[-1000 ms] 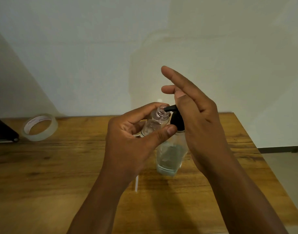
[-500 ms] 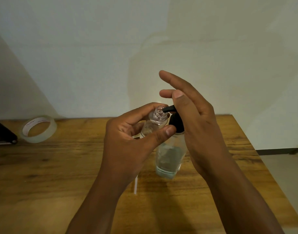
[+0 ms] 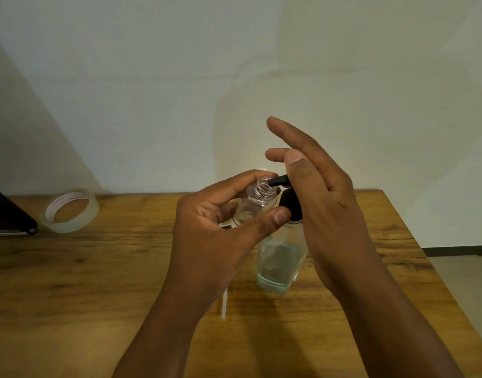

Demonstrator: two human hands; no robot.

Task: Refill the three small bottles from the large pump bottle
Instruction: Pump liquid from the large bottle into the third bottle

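Holding a small clear bottle (image 3: 257, 205) tilted between thumb and curled fingers, the left hand (image 3: 218, 241) brings its open threaded mouth right up to the black spout of the large pump bottle (image 3: 279, 257), so that whatever the pump delivers should land inside the neck and not on the wood. The spout tip sits at or just over the rim; whether it reaches inside I cannot tell. The pump bottle stands upright on the table (image 3: 98, 282) towards its right edge, with only a little clear liquid showing at its base. The right hand (image 3: 324, 203) lies over the black pump head, its fingers straight and spread; it grips nothing, and the part resting on the head is hidden, so it looks placed for pressing down. Only this one small bottle is visible, with no liquid plainly seen in it. A thin white stick (image 3: 224, 302) lies on the table below the left hand. Near the far left corner sit a roll of clear tape (image 3: 70, 211) and a dark flat object (image 3: 7, 214).
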